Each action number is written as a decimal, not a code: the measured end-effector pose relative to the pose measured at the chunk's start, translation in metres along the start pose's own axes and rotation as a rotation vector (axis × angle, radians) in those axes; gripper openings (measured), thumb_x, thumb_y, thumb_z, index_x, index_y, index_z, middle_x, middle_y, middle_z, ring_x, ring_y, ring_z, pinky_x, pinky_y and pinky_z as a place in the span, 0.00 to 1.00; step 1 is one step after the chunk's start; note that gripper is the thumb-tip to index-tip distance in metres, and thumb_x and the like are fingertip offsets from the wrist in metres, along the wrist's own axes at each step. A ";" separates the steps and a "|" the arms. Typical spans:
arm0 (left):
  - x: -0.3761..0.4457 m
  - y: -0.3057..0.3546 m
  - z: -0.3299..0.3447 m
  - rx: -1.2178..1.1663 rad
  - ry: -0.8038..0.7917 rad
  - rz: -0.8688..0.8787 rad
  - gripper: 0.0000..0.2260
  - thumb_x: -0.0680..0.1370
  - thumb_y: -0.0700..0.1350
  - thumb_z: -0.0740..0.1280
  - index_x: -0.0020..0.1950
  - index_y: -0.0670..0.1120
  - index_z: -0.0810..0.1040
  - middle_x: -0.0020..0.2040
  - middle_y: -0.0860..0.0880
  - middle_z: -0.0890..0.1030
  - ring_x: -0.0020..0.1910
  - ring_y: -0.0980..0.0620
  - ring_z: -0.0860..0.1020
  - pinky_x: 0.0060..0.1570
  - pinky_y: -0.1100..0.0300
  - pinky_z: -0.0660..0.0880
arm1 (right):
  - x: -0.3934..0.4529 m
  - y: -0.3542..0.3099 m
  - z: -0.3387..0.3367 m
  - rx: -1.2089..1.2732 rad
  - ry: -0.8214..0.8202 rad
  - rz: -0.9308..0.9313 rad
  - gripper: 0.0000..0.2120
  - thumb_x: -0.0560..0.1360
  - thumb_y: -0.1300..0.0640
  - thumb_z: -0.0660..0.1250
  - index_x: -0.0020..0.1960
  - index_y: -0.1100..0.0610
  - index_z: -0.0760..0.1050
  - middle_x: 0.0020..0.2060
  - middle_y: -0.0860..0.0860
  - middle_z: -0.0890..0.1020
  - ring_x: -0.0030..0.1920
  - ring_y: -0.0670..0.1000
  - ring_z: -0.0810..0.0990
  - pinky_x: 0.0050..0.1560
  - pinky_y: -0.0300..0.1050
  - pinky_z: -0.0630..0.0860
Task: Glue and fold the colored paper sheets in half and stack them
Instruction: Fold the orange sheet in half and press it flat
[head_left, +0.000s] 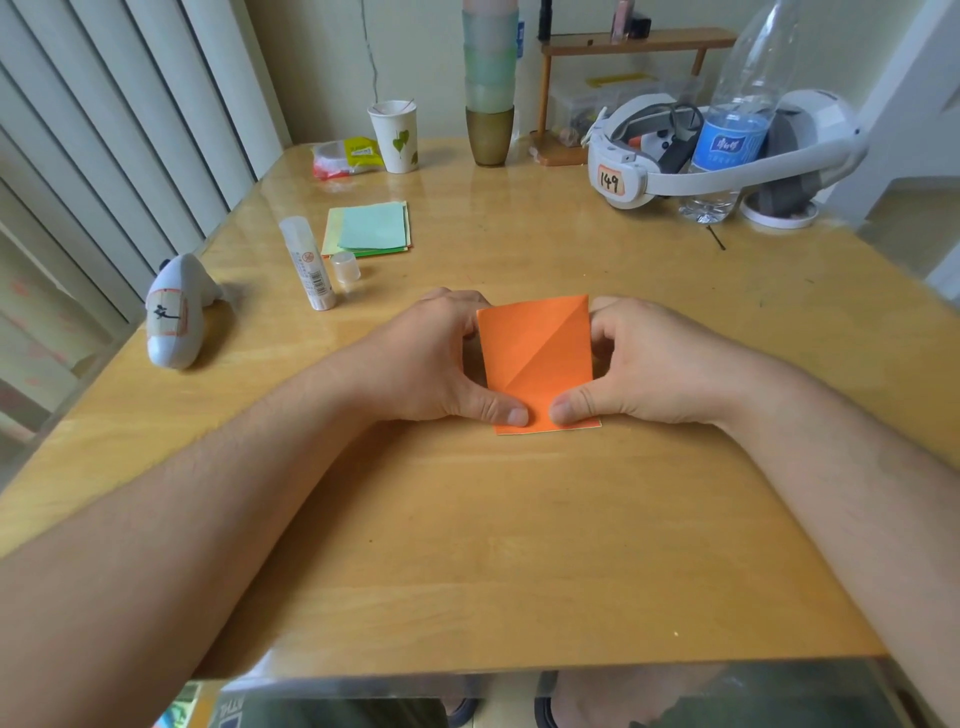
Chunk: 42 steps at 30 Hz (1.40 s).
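Paper: a folded orange paper sheet (537, 364) lay on the glossy wooden table (519, 519), directly in front of the person, a diagonal crease showing across its face.
Left hand: the left hand (441, 358) gripped the sheet's left edge, thumb pressing down on the near edge, fingers curled at the far corner.
Right hand: the right hand (644, 358) mirrored it on the right edge, thumb flat on the near edge; together they seemed to be holding the halves aligned so the glue could bond.
Glue: a white glue stick (307, 263) stood uncapped to the left, its clear cap (346, 267) beside it, probably kept ready for another sheet.
Stack: a pile of pale green and yellow folded sheets (368, 228) sat beyond the glue, well clear of the work.
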<state>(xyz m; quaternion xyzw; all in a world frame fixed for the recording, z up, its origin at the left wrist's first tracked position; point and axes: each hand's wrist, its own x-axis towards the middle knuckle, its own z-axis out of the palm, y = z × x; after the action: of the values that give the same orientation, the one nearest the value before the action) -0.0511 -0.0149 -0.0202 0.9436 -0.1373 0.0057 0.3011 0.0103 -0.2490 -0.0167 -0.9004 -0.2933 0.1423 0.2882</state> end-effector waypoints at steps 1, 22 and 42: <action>0.000 0.001 0.001 -0.011 0.008 -0.003 0.24 0.61 0.61 0.84 0.47 0.53 0.79 0.50 0.55 0.78 0.59 0.51 0.73 0.61 0.51 0.74 | 0.002 0.000 0.003 0.020 0.019 -0.004 0.36 0.46 0.27 0.79 0.47 0.48 0.84 0.55 0.41 0.80 0.53 0.47 0.83 0.57 0.55 0.82; -0.001 -0.010 -0.004 0.001 0.022 0.119 0.13 0.66 0.62 0.80 0.43 0.69 0.78 0.50 0.61 0.80 0.60 0.58 0.73 0.63 0.65 0.66 | 0.001 0.002 -0.002 -0.009 0.046 -0.066 0.16 0.61 0.43 0.86 0.41 0.33 0.81 0.49 0.46 0.75 0.51 0.47 0.77 0.51 0.48 0.76; 0.007 -0.004 0.004 0.006 0.029 0.116 0.17 0.68 0.60 0.81 0.43 0.77 0.76 0.50 0.59 0.79 0.57 0.54 0.73 0.61 0.61 0.69 | 0.008 -0.006 0.005 -0.005 0.075 -0.111 0.17 0.60 0.38 0.84 0.37 0.29 0.76 0.48 0.47 0.75 0.46 0.45 0.75 0.42 0.44 0.67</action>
<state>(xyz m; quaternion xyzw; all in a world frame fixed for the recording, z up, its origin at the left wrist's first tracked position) -0.0437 -0.0162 -0.0251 0.9347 -0.1875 0.0374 0.2997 0.0116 -0.2382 -0.0175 -0.8881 -0.3324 0.0915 0.3041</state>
